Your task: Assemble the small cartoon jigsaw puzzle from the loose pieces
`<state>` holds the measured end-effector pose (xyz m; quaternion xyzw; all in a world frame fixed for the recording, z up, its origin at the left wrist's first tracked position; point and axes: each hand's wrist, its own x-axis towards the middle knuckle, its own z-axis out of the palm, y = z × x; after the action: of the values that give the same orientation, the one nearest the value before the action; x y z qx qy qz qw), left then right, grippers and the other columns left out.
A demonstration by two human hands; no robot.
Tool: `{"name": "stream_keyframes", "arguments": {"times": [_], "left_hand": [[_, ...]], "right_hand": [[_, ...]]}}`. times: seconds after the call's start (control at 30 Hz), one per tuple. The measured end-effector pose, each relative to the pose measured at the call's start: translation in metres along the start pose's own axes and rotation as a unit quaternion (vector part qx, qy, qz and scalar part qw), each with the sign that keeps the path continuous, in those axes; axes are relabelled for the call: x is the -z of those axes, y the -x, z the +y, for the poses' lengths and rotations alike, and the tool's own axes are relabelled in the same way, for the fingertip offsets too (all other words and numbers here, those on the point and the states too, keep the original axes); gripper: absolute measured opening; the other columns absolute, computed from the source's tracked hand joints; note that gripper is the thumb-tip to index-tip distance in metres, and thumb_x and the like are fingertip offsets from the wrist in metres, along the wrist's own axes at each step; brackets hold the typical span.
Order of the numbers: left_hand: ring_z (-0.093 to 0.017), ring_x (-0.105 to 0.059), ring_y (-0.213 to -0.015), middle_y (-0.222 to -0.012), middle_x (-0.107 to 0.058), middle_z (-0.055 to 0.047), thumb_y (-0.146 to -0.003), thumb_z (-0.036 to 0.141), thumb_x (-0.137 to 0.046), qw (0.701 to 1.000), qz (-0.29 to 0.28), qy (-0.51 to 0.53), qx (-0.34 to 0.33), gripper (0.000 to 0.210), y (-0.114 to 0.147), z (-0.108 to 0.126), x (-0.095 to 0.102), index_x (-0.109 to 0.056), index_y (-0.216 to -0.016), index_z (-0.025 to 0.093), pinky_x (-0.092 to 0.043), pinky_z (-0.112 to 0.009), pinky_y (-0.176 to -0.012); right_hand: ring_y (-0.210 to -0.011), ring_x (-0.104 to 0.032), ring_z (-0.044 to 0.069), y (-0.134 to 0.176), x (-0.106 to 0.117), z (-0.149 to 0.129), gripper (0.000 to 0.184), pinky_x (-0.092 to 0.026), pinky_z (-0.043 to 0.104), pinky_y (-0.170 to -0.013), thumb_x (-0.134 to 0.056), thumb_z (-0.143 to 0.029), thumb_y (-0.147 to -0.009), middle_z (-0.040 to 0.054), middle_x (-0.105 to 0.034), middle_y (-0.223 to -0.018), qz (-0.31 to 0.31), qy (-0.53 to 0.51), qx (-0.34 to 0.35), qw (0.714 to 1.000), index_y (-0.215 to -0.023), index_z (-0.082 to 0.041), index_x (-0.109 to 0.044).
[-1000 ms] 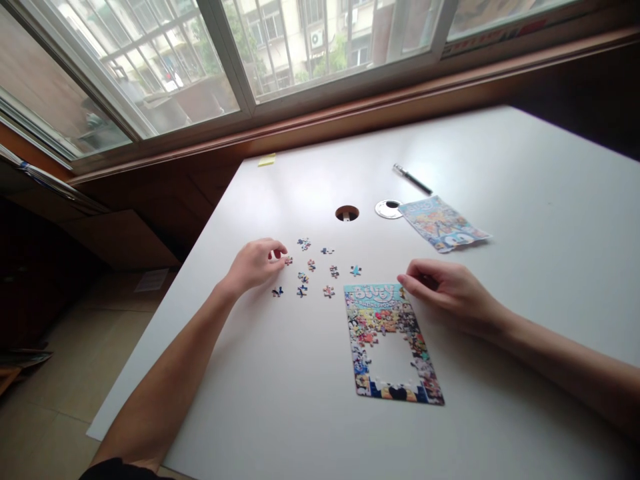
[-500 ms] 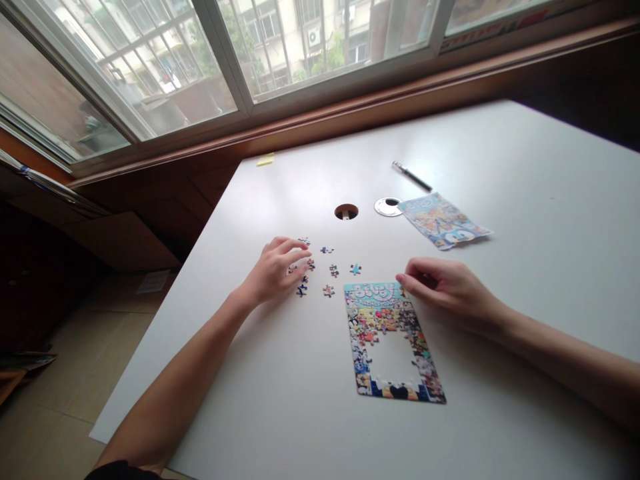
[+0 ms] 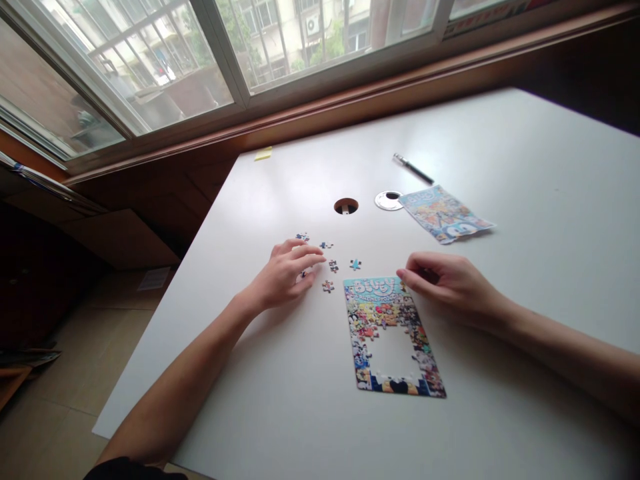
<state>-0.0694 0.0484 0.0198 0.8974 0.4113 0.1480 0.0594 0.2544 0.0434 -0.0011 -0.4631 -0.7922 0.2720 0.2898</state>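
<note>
A partly filled jigsaw puzzle (image 3: 383, 310) with a colourful crowd of cartoon characters lies flat on the white table, a bare gap in its lower middle. My right hand (image 3: 450, 280) rests at its top right corner, fingers curled and thumb against the index finger; whatever they may hold is hidden. To the left, my left hand (image 3: 287, 273) hovers low over loose pieces, fingers spread, partly covering them. Close by its fingertips lie a dark piece (image 3: 333, 266) and a pinkish piece (image 3: 328, 286). A blue piece (image 3: 355, 265) sits just above the puzzle.
A printed picture sheet (image 3: 445, 213) lies at the back right, overlapping a round metal cover (image 3: 388, 200). Behind it is a black pen (image 3: 414, 169). The table (image 3: 270, 413) has a round cable hole (image 3: 346, 206) and a yellow sticky note (image 3: 263, 154) near its far edge.
My left hand has shifted slightly right over the loose pieces, covering more of them. The right hand stays at the puzzle's corner. The view has tilted a little.
</note>
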Motion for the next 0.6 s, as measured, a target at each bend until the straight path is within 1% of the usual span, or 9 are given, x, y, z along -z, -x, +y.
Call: {"name": "stream_keyframes", "arguments": {"times": [0.07,0.13,0.23,0.3,0.4,0.5,0.6], "left_hand": [[-0.025,-0.042,-0.136,-0.139,-0.06,0.0,-0.095,0.016,-0.049,0.999,-0.021,0.007,-0.024,0.038,0.0,0.005,-0.001,-0.056,-0.13,0.03,-0.032,-0.047,-0.112],[-0.024,-0.037,-0.141,-0.142,-0.058,0.001,-0.096,0.014,-0.047,0.998,-0.043,0.016,-0.037,0.039,0.0,0.008,-0.001,-0.054,-0.13,0.031,-0.031,-0.047,-0.113],[-0.023,-0.04,-0.139,-0.139,-0.06,0.003,-0.097,0.011,-0.043,0.997,-0.057,0.027,-0.04,0.039,0.0,0.01,0.0,-0.055,-0.127,0.032,-0.03,-0.047,-0.112],[-0.022,-0.047,-0.131,-0.133,-0.064,0.002,-0.097,0.011,-0.043,0.998,-0.043,0.031,-0.039,0.038,0.0,0.009,0.0,-0.058,-0.124,0.033,-0.031,-0.045,-0.111],[-0.02,-0.055,-0.118,-0.122,-0.067,-0.002,-0.096,0.012,-0.046,0.999,0.003,0.042,-0.018,0.034,0.0,0.004,0.001,-0.062,-0.12,0.03,-0.036,-0.041,-0.105],[-0.022,-0.055,-0.113,-0.118,-0.067,-0.004,-0.093,0.016,-0.053,0.999,0.036,0.021,0.012,0.029,0.0,-0.001,0.0,-0.066,-0.116,0.029,-0.038,-0.042,-0.1],[-0.025,-0.051,-0.116,-0.119,-0.065,-0.003,-0.091,0.02,-0.059,0.999,0.03,-0.012,0.012,0.027,0.0,-0.002,-0.004,-0.069,-0.113,0.032,-0.037,-0.044,-0.1]], "right_hand": [[-0.055,-0.038,0.013,0.0,0.0,-0.001,0.037,-0.032,0.027,-0.051,-0.054,-0.043,-0.093,-0.0023,-0.042,-0.057,0.0,0.0,0.002,1.0,-0.063,-0.021,-0.05],[-0.055,-0.037,0.013,-0.001,-0.001,-0.001,0.037,-0.032,0.027,-0.051,-0.055,-0.042,-0.093,-0.0026,-0.041,-0.057,-0.001,-0.003,0.001,1.0,-0.063,-0.021,-0.05],[-0.055,-0.036,0.013,-0.001,-0.001,-0.002,0.036,-0.031,0.028,-0.051,-0.055,-0.042,-0.092,-0.0032,-0.04,-0.057,-0.003,-0.006,-0.006,1.0,-0.063,-0.021,-0.05],[-0.055,-0.036,0.013,-0.001,0.0,-0.002,0.036,-0.031,0.028,-0.051,-0.055,-0.042,-0.092,-0.0032,-0.04,-0.057,-0.004,-0.007,-0.008,1.0,-0.063,-0.021,-0.049],[-0.055,-0.037,0.013,-0.001,0.0,-0.002,0.036,-0.031,0.028,-0.052,-0.055,-0.042,-0.092,-0.0031,-0.04,-0.057,-0.006,-0.008,-0.008,1.0,-0.063,-0.021,-0.05],[-0.055,-0.037,0.013,-0.001,0.0,-0.002,0.036,-0.031,0.028,-0.052,-0.055,-0.042,-0.092,-0.0031,-0.04,-0.057,-0.006,-0.008,-0.007,1.0,-0.063,-0.021,-0.05],[-0.055,-0.037,0.013,0.0,0.0,-0.003,0.036,-0.031,0.028,-0.052,-0.055,-0.041,-0.092,-0.0031,-0.04,-0.057,-0.006,-0.008,-0.009,1.0,-0.063,-0.021,-0.049]]}}
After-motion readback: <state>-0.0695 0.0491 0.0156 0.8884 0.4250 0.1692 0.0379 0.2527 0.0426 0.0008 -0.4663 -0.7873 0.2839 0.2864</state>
